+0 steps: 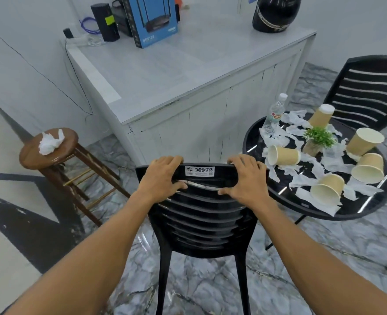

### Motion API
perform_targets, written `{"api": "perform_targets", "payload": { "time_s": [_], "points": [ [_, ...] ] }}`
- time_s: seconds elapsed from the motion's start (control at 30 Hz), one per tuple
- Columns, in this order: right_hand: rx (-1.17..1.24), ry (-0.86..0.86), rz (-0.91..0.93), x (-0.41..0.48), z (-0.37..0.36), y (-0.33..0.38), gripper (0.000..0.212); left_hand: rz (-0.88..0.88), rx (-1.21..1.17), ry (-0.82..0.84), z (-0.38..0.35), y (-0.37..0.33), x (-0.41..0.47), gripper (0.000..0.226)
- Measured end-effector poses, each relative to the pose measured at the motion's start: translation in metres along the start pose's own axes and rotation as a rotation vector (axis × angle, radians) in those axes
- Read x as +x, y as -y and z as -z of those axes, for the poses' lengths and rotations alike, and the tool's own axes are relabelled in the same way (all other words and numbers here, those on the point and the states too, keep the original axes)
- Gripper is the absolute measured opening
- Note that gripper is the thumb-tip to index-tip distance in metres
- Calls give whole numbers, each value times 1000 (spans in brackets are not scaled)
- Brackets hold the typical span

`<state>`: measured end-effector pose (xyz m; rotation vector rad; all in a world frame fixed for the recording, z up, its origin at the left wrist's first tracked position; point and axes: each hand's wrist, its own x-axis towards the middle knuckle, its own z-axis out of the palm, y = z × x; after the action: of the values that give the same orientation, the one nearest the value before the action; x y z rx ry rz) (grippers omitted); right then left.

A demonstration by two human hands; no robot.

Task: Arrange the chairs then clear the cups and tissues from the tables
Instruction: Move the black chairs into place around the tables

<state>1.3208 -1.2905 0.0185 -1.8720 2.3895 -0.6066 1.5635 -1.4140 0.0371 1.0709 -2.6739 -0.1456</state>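
Observation:
A black slatted plastic chair [205,223] stands right in front of me, its back toward me. My left hand [161,177] and my right hand [244,176] both grip the top rail of its backrest. To the right is a round black table [370,212] strewn with several tan paper cups [283,155] and torn white tissues [301,180]. A second black chair [367,92] stands behind that table. At the left, a crumpled tissue [50,142] lies on a brown wooden stool [40,155].
A white counter [188,71] fills the space ahead, carrying a blue router box [150,19], a black speaker and a black helmet [275,12]. A water bottle [275,112] and a small potted plant [317,138] stand on the round table. The floor is grey marble.

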Motion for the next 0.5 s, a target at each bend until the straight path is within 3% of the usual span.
{"api": "perform_targets", "payload": {
  "time_s": [0.1, 0.23, 0.5],
  "points": [
    [-16, -4, -57, 18, -2, -4, 81, 4, 80, 2, -5, 16, 11, 86],
    [-10, 7, -55, 43, 0, -14, 86, -57, 97, 17, -11, 27, 41, 95],
    [7, -21, -158, 84, -7, -12, 82, -214, -41, 0, -11, 65, 100, 81]
  ]
}}
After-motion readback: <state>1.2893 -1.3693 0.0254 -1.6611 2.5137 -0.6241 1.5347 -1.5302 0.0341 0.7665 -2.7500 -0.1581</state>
